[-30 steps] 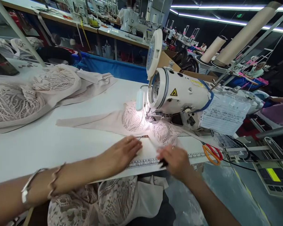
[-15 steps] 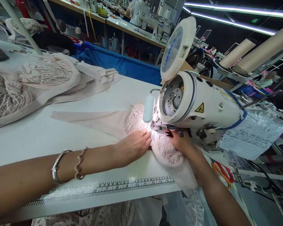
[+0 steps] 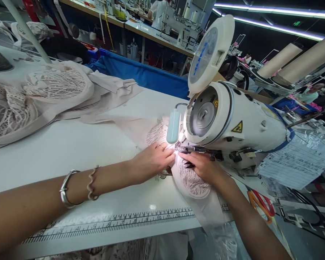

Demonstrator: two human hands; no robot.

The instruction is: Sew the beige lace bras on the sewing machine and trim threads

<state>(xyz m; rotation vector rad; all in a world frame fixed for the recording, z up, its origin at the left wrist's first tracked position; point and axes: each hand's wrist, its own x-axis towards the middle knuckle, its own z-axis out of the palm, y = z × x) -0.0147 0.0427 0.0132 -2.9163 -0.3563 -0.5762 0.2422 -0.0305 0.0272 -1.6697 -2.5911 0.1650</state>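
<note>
A pale pink lace bra lies under the presser foot of a white sewing machine. My left hand is closed on the fabric just left of the lit needle area, fingertips pinching its edge. On the right, my right hand lies over the nearer lace cup, with its index finger reaching to the fabric by the foot. Dark pointed blades, apparently thread snips, stick out from under its fingers; their handle is hidden. The farther cup is partly behind a small lamp.
More lace bras are heaped at the left of the white table. A printed ruler runs along the front edge. Orange and red-handled scissors lie at right, near a plastic-covered sheet. The machine's round cover stands open.
My right hand has moved left, its index finger now beside the needle area. The bra's far band has slid right and bunched up. The disc inside the machine head now looks blurred.
</note>
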